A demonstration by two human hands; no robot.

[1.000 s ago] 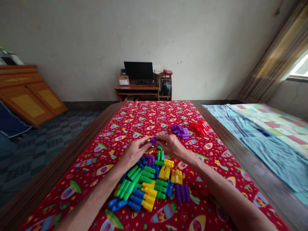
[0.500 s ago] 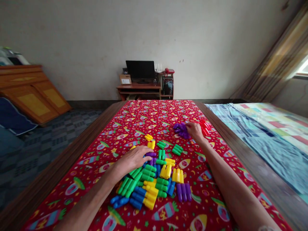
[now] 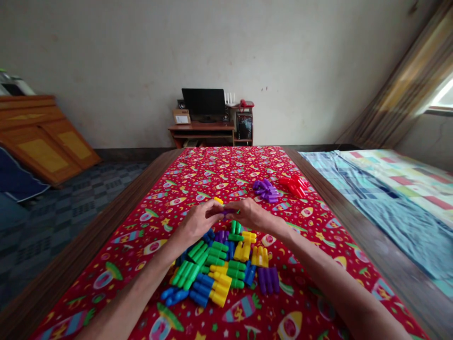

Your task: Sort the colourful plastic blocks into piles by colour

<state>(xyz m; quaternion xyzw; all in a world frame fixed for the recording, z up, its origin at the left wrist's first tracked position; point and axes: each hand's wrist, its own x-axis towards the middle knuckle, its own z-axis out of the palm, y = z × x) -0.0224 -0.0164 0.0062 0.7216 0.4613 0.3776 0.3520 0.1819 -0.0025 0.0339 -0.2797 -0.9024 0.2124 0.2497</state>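
**On red cloth point(image 3: 233, 163), a purple block point(image 3: 228, 213) held two-handed**

Pinched between left hand point(image 3: 198, 219) and right hand point(image 3: 250, 213), fingers curled nearly together, over the far end of a mixed block pile point(image 3: 215, 260). Probably light, stiff, slightly slippery plastic; best gripped at its ends. Crowded below; purple cluster point(image 3: 268, 191) and red cluster point(image 3: 294, 185) ahead-right. Open room leftward, wooden table edge point(image 3: 155, 170) well apart.

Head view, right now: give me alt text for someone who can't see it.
The left hand and right hand together hold a partly hidden purple block over a red patterned cloth. Nearer lie green, blue, yellow and purple blocks; farther off to the right, a purple pile and a red pile.
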